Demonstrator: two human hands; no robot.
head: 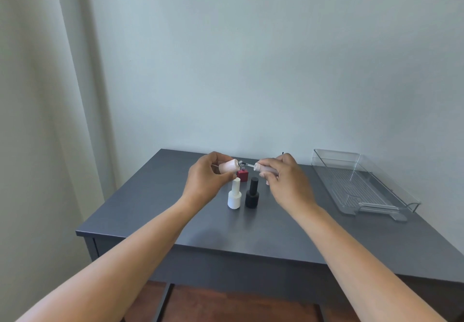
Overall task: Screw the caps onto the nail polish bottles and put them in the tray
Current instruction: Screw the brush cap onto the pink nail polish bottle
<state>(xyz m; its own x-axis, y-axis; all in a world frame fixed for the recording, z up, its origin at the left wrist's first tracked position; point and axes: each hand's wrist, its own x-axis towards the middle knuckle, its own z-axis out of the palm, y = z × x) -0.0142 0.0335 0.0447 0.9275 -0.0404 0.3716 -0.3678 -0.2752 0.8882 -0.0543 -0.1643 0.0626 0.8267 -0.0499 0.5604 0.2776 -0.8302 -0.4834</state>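
Observation:
My left hand (208, 177) holds a pale pink nail polish bottle (229, 166) tipped sideways, its threaded neck pointing right. My right hand (283, 178) grips the matching pink cap (263, 167), whose thin brush stem reaches toward the bottle's neck; the brush tip is at or just inside the opening. Below them on the dark grey table (226, 228) stand a white bottle (234, 197) and a black bottle (252, 193), both capped. A red bottle (242, 174) without a cap sits just behind them. The clear plastic tray (361, 183) lies at the right with nothing in it.
The table stands against a pale wall, with a curtain (50, 120) to the left. The table's front edge is close to me, and brown floor shows beneath it. The tray sits near the table's right edge.

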